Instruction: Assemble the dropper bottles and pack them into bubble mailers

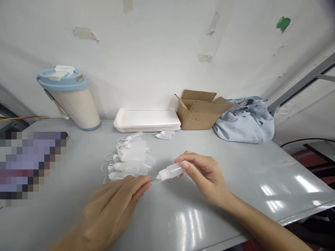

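Observation:
My right hand (206, 174) pinches a small translucent dropper bottle (173, 170) by its base end, above the table. The bottle lies nearly level, its white pointed tip (159, 175) facing left. At that tip, my left hand (115, 205) is closed with thumb and fingertips together on a thin strand (154, 180) that runs to the bottle; its exact kind is too small to tell. Behind my left hand lies a pile of similar bottles (132, 155) with white looped cords. Farther back rest two smaller bottles (164, 136) with thin cords.
Against the wall stand a beige tumbler (78, 108) with a blue lid, a stack of white trays or sleeves (148, 119), an opened cardboard box (200, 113) and a bunched light-blue cloth bag (244, 122). A pixelated flat object (28, 167) lies on the grey table (235, 223) at left.

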`<move>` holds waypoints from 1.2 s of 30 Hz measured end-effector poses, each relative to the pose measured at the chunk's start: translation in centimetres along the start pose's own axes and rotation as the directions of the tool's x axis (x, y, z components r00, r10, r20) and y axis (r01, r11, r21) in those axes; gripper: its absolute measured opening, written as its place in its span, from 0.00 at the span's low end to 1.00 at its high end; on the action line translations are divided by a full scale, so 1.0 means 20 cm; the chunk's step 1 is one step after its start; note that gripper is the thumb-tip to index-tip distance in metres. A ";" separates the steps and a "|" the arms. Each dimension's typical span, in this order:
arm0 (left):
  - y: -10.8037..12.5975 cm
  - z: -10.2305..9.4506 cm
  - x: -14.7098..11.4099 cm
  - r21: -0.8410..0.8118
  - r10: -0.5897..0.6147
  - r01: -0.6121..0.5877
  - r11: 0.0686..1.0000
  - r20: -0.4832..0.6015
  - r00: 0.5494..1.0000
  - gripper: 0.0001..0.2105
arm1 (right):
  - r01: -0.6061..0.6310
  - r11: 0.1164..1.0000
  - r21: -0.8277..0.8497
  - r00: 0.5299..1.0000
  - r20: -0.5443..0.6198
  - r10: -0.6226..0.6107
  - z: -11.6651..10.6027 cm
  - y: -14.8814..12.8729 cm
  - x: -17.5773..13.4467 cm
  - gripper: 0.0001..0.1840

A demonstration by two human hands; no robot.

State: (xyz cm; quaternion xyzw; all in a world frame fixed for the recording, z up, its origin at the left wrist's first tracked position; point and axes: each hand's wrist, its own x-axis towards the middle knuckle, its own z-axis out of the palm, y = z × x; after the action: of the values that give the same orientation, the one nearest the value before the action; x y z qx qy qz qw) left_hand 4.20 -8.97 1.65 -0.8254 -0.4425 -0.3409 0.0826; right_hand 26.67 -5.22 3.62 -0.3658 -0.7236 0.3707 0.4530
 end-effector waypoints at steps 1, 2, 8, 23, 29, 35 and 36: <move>0.00 0.00 -0.01 0.002 -0.006 0.006 1.000 -0.022 1.000 0.08 | 0.001 1.000 -0.001 1.000 -0.001 -0.001 0.00 0.00 0.00 0.10; 0.00 0.00 -0.01 -0.002 -0.016 0.016 1.000 -0.037 0.999 0.09 | 0.002 1.000 -0.001 1.000 -0.002 -0.002 0.00 0.00 0.00 0.10; 0.01 0.01 0.01 0.005 0.019 -0.019 1.000 -0.178 0.984 0.09 | 0.008 1.000 0.013 1.000 -0.010 -0.008 0.00 0.00 0.00 0.10; 0.01 -0.01 0.03 -0.019 0.062 -0.066 0.998 -0.168 0.984 0.11 | -0.053 0.998 0.037 0.999 0.011 0.053 0.00 -0.01 0.00 0.11; 0.02 0.00 0.03 -0.081 -0.012 -0.001 0.997 -0.153 0.988 0.11 | -0.079 0.995 0.061 0.996 0.050 0.076 0.02 0.00 -0.01 0.12; 0.03 0.00 0.02 -0.114 -0.015 0.004 0.993 -0.098 0.995 0.12 | -0.028 0.999 0.025 0.999 0.047 0.027 0.03 0.00 -0.02 0.11; 0.03 0.00 0.02 -0.117 -0.011 0.001 0.993 -0.087 0.996 0.11 | -0.028 0.999 0.019 0.999 0.043 0.027 0.03 0.00 -0.02 0.11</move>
State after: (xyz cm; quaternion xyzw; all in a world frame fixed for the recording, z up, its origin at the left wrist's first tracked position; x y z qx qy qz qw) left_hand 4.89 -9.07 2.04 -0.8118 -0.4201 -0.4023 0.0525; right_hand 26.24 -5.72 3.29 -0.3633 -0.7243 0.3917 0.4358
